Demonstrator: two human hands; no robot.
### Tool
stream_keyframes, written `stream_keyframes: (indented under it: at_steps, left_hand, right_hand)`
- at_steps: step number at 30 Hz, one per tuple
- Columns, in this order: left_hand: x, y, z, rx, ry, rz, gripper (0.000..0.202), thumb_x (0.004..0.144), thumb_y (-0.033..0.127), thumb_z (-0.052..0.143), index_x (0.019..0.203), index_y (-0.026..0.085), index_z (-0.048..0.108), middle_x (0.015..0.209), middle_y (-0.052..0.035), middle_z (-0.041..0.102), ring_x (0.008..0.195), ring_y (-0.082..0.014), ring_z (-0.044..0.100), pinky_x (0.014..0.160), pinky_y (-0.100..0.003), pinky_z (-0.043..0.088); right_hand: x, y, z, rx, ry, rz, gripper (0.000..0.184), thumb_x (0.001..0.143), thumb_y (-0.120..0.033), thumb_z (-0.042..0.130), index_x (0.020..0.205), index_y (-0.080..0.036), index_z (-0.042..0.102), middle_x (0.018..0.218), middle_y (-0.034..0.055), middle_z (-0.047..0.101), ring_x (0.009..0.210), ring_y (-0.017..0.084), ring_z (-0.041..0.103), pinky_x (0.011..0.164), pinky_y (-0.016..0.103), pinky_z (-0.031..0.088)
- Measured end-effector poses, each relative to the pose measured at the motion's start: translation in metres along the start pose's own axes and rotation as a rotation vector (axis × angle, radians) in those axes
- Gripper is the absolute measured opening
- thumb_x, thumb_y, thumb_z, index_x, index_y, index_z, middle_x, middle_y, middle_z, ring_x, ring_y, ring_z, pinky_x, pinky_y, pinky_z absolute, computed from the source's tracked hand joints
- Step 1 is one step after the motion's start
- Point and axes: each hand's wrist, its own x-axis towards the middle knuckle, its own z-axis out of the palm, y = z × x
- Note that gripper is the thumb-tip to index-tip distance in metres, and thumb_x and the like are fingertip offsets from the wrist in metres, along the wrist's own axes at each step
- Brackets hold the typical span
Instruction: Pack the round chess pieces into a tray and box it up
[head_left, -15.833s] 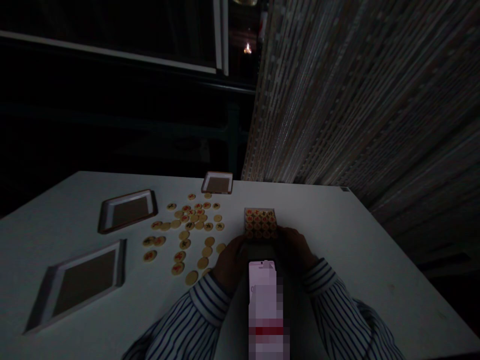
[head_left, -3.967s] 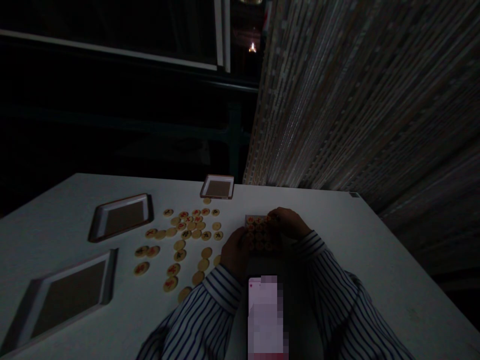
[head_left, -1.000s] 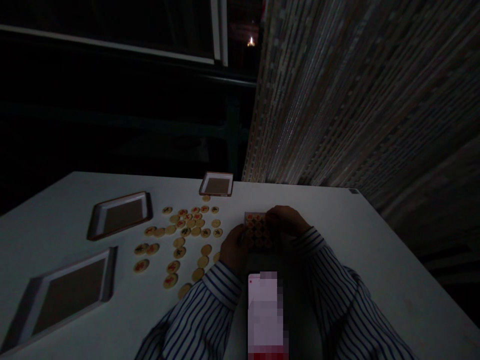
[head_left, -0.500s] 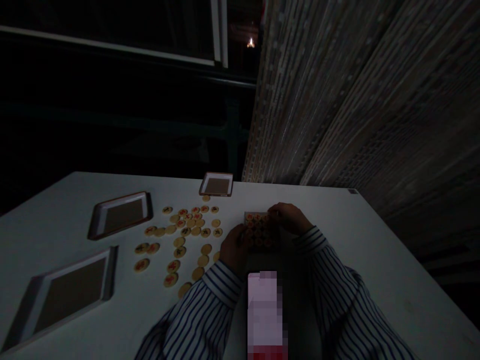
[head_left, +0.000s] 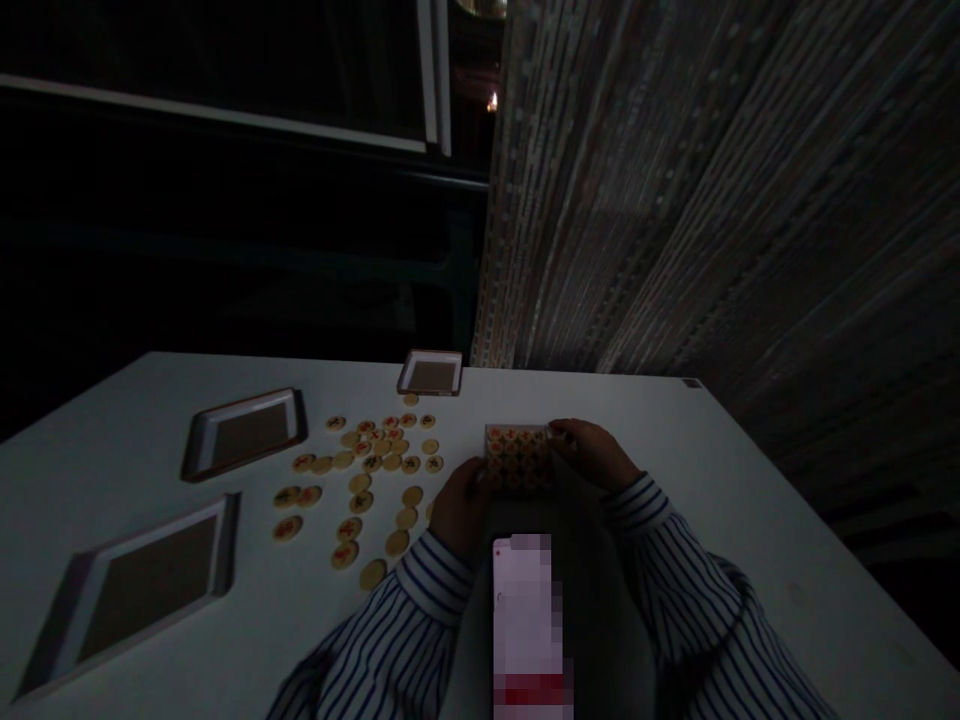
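Note:
A small box of xiangqi pieces [head_left: 517,458], packed in rows with red and dark characters, sits between my hands. My left hand [head_left: 461,508] grips its left side with curled fingers. At the upper right corner, my right hand [head_left: 596,452] pinches the box's edge. Loose round wooden xiangqi pieces [head_left: 386,447] are scattered to the left of my left hand, some face up with red or black characters, others showing a plain side. In the dim light the fingertips are hard to make out.
Shallow box lids or trays lie on the white table [head_left: 585,395]: a large one [head_left: 142,585] at near left, another [head_left: 244,432] behind it, a small one [head_left: 431,372] at the far edge. A lit phone [head_left: 525,610] lies close to me. A bead curtain [head_left: 637,200] hangs beyond.
My right hand has shifted slightly right, uncovering more pieces in the box. My left hand has slid a little down and left along its side. The view has turned slightly.

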Motion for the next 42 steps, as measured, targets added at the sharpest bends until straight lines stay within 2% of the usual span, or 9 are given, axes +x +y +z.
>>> stream_keyframes:
  at_steps: [8,13,17,23,26,33,39,42]
  left_hand:
    - [-0.016,-0.004,-0.005,-0.122,-0.059,-0.010,0.031,0.075,0.030,0.049,0.101,0.016,0.060,0.101,-0.0086,0.066,0.093,-0.0200,0.061,0.083,-0.035,0.049]
    - [-0.020,-0.010,-0.005,-0.128,-0.086,-0.022,0.035,0.077,0.034,0.047,0.104,0.016,0.059,0.102,-0.0086,0.066,0.093,-0.0199,0.061,0.083,-0.035,0.049]
    - [-0.021,-0.017,-0.001,-0.111,-0.064,-0.025,0.035,0.076,0.031,0.047,0.106,0.016,0.058,0.102,-0.0084,0.066,0.094,-0.0199,0.061,0.083,-0.035,0.049]
    - [-0.023,-0.025,0.009,-0.108,-0.022,0.012,0.032,0.078,0.030,0.045,0.104,0.018,0.059,0.100,-0.0068,0.067,0.095,-0.0198,0.061,0.083,-0.035,0.050]
    - [-0.024,-0.027,0.011,-0.144,-0.047,0.039,0.034,0.078,0.032,0.044,0.106,0.018,0.058,0.102,-0.0071,0.066,0.094,-0.0199,0.061,0.083,-0.036,0.050]
    - [-0.025,-0.024,0.007,-0.125,-0.082,0.013,0.037,0.078,0.032,0.044,0.109,0.017,0.057,0.106,-0.0075,0.064,0.097,-0.0198,0.060,0.087,-0.036,0.047]
    - [-0.026,-0.015,-0.002,-0.046,-0.163,0.037,0.038,0.079,0.031,0.043,0.112,0.017,0.055,0.110,-0.0065,0.062,0.102,-0.0196,0.057,0.090,-0.035,0.045]
    - [-0.026,-0.014,-0.003,-0.027,-0.155,0.035,0.038,0.079,0.031,0.043,0.113,0.017,0.055,0.110,-0.0062,0.063,0.103,-0.0201,0.057,0.091,-0.036,0.045]
  right_hand:
    - [-0.042,-0.003,0.014,0.082,0.032,0.016,0.043,0.080,-0.032,0.050,0.119,-0.014,0.049,0.102,0.0110,0.062,0.089,0.019,0.058,0.078,0.031,0.045]
    - [-0.055,-0.008,0.021,0.056,0.008,0.061,0.050,0.079,-0.037,0.049,0.123,-0.013,0.046,0.106,0.0148,0.061,0.095,0.023,0.057,0.080,0.035,0.045]
    - [-0.057,-0.010,0.027,0.014,0.001,0.030,0.051,0.077,-0.036,0.051,0.121,-0.011,0.048,0.110,0.0162,0.059,0.100,0.025,0.055,0.082,0.035,0.045]
    - [-0.058,-0.010,0.033,-0.005,0.029,-0.037,0.045,0.077,-0.034,0.052,0.118,-0.015,0.051,0.111,0.0112,0.060,0.102,0.022,0.054,0.084,0.033,0.044]
    - [-0.059,-0.007,0.037,0.010,0.047,-0.074,0.042,0.079,-0.032,0.048,0.118,-0.016,0.051,0.111,0.0095,0.060,0.102,0.020,0.054,0.086,0.032,0.044]
    - [-0.057,-0.006,0.041,0.002,0.064,-0.090,0.037,0.081,-0.027,0.047,0.116,-0.018,0.053,0.109,0.0076,0.062,0.101,0.019,0.055,0.085,0.031,0.045]
    - [-0.055,-0.004,0.044,0.011,0.116,-0.119,0.032,0.081,-0.027,0.048,0.111,-0.019,0.057,0.105,0.0073,0.064,0.096,0.019,0.058,0.082,0.031,0.048]
    - [-0.055,0.000,0.047,0.023,0.141,-0.124,0.033,0.080,-0.028,0.050,0.111,-0.019,0.057,0.104,0.0074,0.064,0.094,0.019,0.059,0.082,0.031,0.049]
